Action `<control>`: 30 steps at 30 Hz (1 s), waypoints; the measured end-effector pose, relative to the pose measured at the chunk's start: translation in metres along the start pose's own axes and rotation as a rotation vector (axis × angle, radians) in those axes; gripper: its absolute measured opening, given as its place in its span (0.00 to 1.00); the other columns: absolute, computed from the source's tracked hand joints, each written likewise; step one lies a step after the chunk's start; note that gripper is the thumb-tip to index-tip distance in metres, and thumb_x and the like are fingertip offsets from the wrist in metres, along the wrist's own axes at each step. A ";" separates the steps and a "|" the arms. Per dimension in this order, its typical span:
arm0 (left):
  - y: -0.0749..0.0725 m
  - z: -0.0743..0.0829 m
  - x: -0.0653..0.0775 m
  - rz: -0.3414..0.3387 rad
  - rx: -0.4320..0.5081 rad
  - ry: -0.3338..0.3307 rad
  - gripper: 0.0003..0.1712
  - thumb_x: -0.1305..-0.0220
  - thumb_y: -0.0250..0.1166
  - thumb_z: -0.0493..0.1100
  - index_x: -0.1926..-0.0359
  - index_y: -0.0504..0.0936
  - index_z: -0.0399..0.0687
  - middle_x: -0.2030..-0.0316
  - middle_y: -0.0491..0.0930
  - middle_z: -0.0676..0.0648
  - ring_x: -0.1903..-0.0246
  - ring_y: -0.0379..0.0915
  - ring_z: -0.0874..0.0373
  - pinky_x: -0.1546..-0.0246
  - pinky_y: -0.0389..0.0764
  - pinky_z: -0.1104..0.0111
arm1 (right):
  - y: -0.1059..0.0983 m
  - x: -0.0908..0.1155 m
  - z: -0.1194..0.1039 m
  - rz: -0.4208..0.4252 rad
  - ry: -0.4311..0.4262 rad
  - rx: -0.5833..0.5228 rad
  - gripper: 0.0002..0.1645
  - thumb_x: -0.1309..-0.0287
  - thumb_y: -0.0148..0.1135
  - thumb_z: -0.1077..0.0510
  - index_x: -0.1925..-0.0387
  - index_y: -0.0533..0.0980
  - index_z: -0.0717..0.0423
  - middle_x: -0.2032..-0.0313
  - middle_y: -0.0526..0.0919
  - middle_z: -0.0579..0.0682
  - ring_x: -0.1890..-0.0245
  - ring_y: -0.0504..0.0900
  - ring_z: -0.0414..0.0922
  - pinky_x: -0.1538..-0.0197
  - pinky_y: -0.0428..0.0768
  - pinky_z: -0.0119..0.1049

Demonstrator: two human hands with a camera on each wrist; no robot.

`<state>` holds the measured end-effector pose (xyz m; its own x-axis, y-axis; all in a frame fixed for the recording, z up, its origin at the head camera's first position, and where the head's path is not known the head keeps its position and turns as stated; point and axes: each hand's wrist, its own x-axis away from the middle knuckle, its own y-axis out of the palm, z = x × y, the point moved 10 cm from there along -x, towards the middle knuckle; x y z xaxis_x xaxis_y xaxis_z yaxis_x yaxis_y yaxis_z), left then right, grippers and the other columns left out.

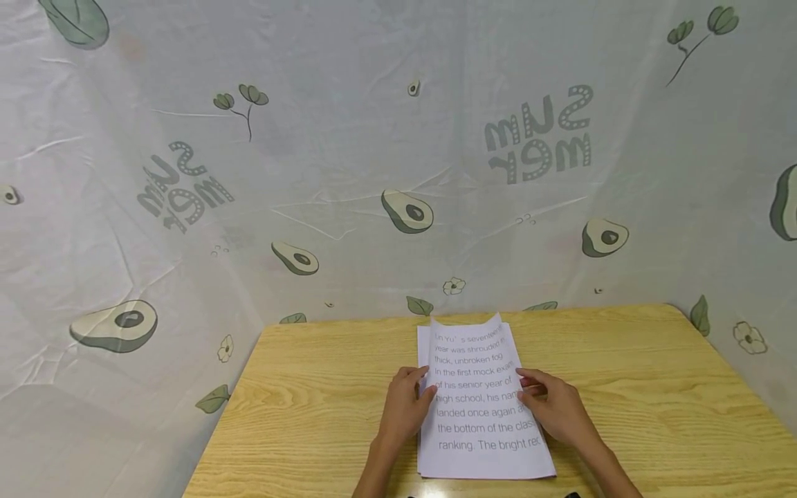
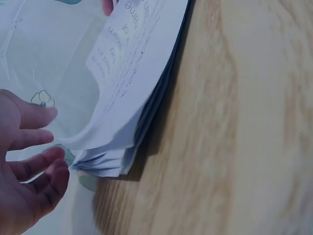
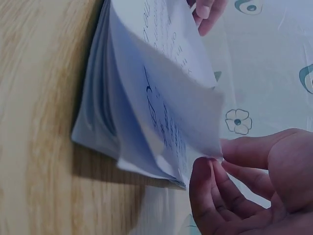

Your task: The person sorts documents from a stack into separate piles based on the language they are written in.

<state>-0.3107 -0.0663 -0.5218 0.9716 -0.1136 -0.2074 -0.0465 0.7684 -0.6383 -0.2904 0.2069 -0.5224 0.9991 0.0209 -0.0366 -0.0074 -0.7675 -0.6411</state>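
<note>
A stack of white printed sheets [image 1: 486, 467] lies on the wooden table, its top sheet [image 1: 476, 408] bowed up along both sides and bearing large English text. At the left edge, my left hand [image 1: 405, 404] has its thumb and forefinger apart. In the left wrist view that hand [image 2: 29, 156] has loosely bent fingers, with fingertips right at the lifted paper edge. On the other side, my right hand [image 1: 554, 401] pinches the raised edge of the top sheet. The right wrist view shows this pinch by the right hand [image 3: 259, 186] at a sheet corner, with lower pages fanned beneath.
The light wood table [image 1: 311, 415] extends to both sides of the stack. Behind it hangs a pale cloth [image 1: 349, 159] printed with avocados, leaves and flowers, which also drops along the left and right sides.
</note>
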 end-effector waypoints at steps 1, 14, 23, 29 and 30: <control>0.000 0.000 0.000 0.001 0.013 -0.001 0.24 0.32 0.73 0.36 0.37 0.84 0.33 0.49 0.84 0.39 0.59 0.77 0.55 0.62 0.78 0.71 | 0.000 0.000 0.001 -0.001 0.008 -0.005 0.28 0.33 0.70 0.64 0.34 0.79 0.67 0.49 0.89 0.60 0.51 0.89 0.53 0.53 0.86 0.35; 0.000 -0.004 0.001 0.030 0.119 -0.047 0.26 0.35 0.66 0.22 0.36 0.83 0.33 0.51 0.86 0.38 0.61 0.81 0.60 0.62 0.83 0.73 | -0.002 -0.001 0.007 0.011 0.039 -0.071 0.28 0.34 0.68 0.67 0.33 0.78 0.67 0.49 0.87 0.60 0.52 0.88 0.51 0.55 0.82 0.28; -0.004 -0.006 0.000 0.044 0.165 -0.054 0.27 0.36 0.66 0.21 0.36 0.82 0.33 0.51 0.85 0.39 0.63 0.81 0.56 0.63 0.83 0.73 | -0.005 -0.002 0.010 0.024 0.032 -0.096 0.27 0.34 0.68 0.68 0.34 0.78 0.67 0.50 0.88 0.60 0.55 0.87 0.46 0.55 0.83 0.27; -0.007 -0.009 0.001 0.051 0.170 -0.068 0.29 0.36 0.68 0.21 0.34 0.82 0.34 0.49 0.85 0.39 0.59 0.81 0.59 0.61 0.84 0.73 | -0.006 -0.002 0.012 0.018 0.033 -0.135 0.28 0.33 0.67 0.68 0.33 0.77 0.69 0.48 0.87 0.62 0.54 0.87 0.45 0.54 0.83 0.26; -0.007 -0.010 0.001 0.053 0.170 -0.074 0.29 0.36 0.68 0.21 0.34 0.82 0.34 0.49 0.85 0.38 0.59 0.81 0.59 0.60 0.85 0.73 | -0.007 -0.002 0.013 0.015 0.034 -0.141 0.28 0.32 0.67 0.68 0.33 0.76 0.69 0.47 0.87 0.62 0.54 0.87 0.45 0.54 0.83 0.26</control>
<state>-0.3119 -0.0785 -0.5249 0.9837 -0.0283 -0.1778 -0.0640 0.8680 -0.4924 -0.2932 0.2201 -0.5280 0.9998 -0.0111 -0.0176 -0.0187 -0.8502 -0.5261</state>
